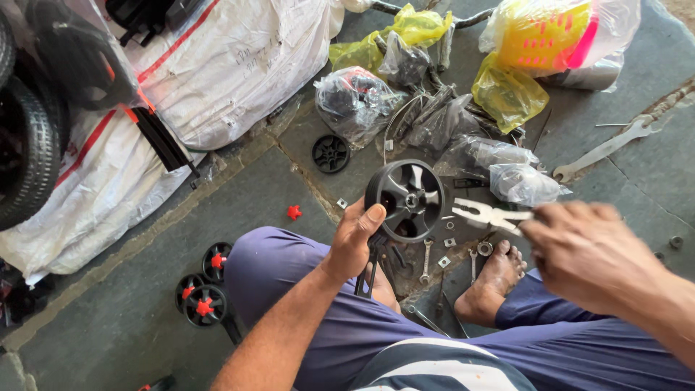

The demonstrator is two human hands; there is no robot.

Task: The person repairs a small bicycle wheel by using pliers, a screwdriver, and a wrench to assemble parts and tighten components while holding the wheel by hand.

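Observation:
My left hand (356, 237) grips a black bracket (369, 269) that carries a small black spoked wheel (410, 200), thumb pressed near the wheel's rim. My right hand (583, 250) holds silver pliers (486, 216) by the handles, jaws pointing left toward the wheel's hub, just beside its right edge. Both hands are above my crossed legs in purple trousers, with a bare foot (498, 279) under the pliers.
Small spanners, nuts and washers (445, 250) lie on the stone floor by the foot. Three black wheels with red hubs (203, 286) sit lower left, a red cap (293, 212) nearby. Plastic bags of parts (434, 108), a large spanner (604, 150), white sacks (217, 72) and a tyre (25, 152) surround.

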